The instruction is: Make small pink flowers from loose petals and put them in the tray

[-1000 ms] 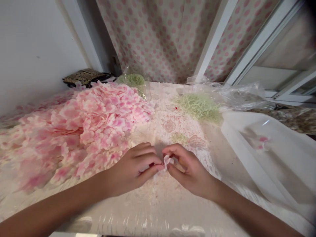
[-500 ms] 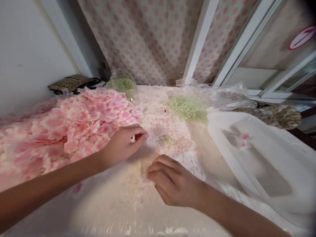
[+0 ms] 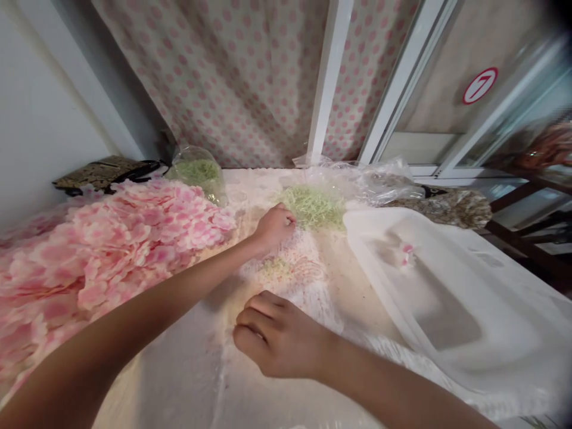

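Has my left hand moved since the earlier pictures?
Yes: measured against the white tray, the left hand has gone forward and to the right, up to the left edge of the green pile.

hands (image 3: 273,229) (image 3: 286,341): 2 | tray (image 3: 447,298): 1 | petal heap (image 3: 120,244): 1 | loose green heaps (image 3: 315,205) (image 3: 274,267): 2 | pouch (image 3: 96,171): 1

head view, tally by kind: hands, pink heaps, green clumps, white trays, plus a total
Hands: 2 (left hand, right hand)
Pink petal heap: 1
Green clumps: 3 (large clump, small clump, clump behind clear plastic)
White tray: 1
Total: 7
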